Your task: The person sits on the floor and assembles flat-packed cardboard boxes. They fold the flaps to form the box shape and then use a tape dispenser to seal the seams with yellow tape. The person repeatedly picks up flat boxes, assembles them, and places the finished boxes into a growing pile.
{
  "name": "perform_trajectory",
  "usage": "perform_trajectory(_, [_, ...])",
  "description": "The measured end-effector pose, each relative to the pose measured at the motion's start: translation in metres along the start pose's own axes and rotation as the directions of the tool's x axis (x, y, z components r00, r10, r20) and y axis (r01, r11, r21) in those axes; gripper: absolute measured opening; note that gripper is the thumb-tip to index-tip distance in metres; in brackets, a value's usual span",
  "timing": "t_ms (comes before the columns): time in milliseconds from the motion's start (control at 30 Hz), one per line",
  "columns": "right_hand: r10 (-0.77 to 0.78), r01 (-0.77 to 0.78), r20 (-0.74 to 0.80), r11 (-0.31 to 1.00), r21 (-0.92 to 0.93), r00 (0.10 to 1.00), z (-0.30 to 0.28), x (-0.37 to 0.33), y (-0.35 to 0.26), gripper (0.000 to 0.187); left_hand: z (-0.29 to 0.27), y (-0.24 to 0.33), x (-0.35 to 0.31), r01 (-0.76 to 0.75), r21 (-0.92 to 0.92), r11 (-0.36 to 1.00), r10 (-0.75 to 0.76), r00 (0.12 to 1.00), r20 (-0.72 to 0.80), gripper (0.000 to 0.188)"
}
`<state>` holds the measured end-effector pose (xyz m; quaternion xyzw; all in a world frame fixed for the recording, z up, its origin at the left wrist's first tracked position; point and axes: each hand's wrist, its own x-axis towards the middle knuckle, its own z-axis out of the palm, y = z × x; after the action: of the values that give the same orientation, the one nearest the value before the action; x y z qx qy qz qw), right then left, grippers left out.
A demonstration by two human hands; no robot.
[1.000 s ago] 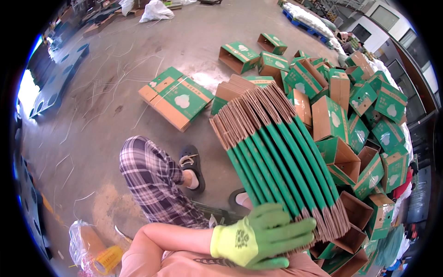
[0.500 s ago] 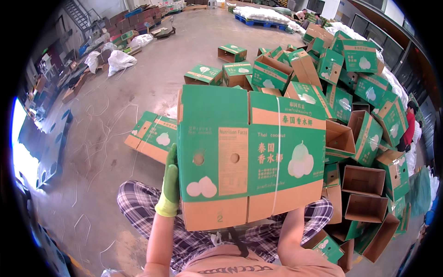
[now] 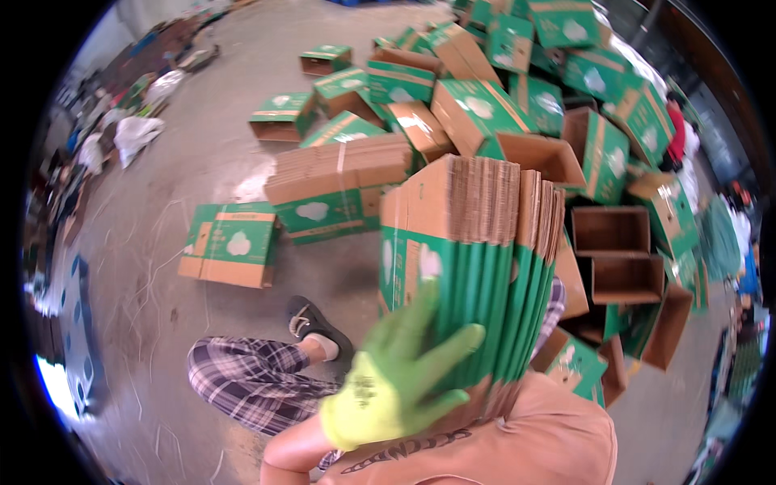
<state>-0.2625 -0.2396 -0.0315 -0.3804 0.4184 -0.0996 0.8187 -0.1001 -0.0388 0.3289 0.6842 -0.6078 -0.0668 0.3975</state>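
Observation:
A thick stack of flattened cardboard boxes point(image 3: 477, 259), green with brown ends, stands on edge over my lap. Its folded edges face me. My left hand point(image 3: 400, 376), in a yellow-green glove, lies against the near left side of the stack with its fingers spread, slightly blurred. My right hand is hidden behind the stack. Just beyond stands a bundle of flattened boxes point(image 3: 339, 190) with a pale strap around it. Left of that, a green-and-brown strapped bundle of boxes point(image 3: 234, 242) lies on the floor.
A large heap of opened green boxes point(image 3: 558, 105) fills the far right, running down to nested box trays point(image 3: 622, 279) beside me. White sacks point(image 3: 136, 137) lie far left, near a blue pallet point(image 3: 77, 331). Loose strapping lies on the floor. A person in red point(image 3: 675, 133) is at the right.
The stack has swung from showing its broad printed face to showing its edges, shifting right. My left hand has moved from its left side to its near side, fingers spreading. The view has tilted down.

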Motion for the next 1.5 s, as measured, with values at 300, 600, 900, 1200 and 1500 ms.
perform_trajectory(300, [0.071,-0.011,-0.283,0.978,0.209,0.957,-0.096,-0.059,0.041,0.046,0.092,0.009,0.001,-0.245,-0.219,0.944,0.199,0.957,-0.213,0.055])
perform_trajectory(600, [-0.061,0.087,-0.070,0.887,0.454,0.996,-0.015,0.044,-0.016,0.045,0.080,-0.032,-0.063,0.089,0.037,0.995,-0.076,0.960,-0.268,0.097])
perform_trajectory(900, [-0.278,0.122,0.116,0.710,0.694,0.954,0.065,0.146,-0.117,0.044,0.090,-0.065,-0.073,0.395,-0.664,0.635,-0.620,0.774,-0.133,0.111])
perform_trajectory(1200, [-0.122,0.060,0.094,0.866,0.497,0.988,0.037,0.104,-0.075,0.045,0.085,-0.064,-0.061,0.474,-0.541,0.695,-0.626,0.769,-0.131,0.104])
perform_trajectory(1500, [0.013,-0.009,-0.008,0.928,0.373,1.000,-0.013,0.048,-0.039,0.049,0.078,-0.060,-0.043,0.487,-0.403,0.775,-0.588,0.789,-0.178,0.092])
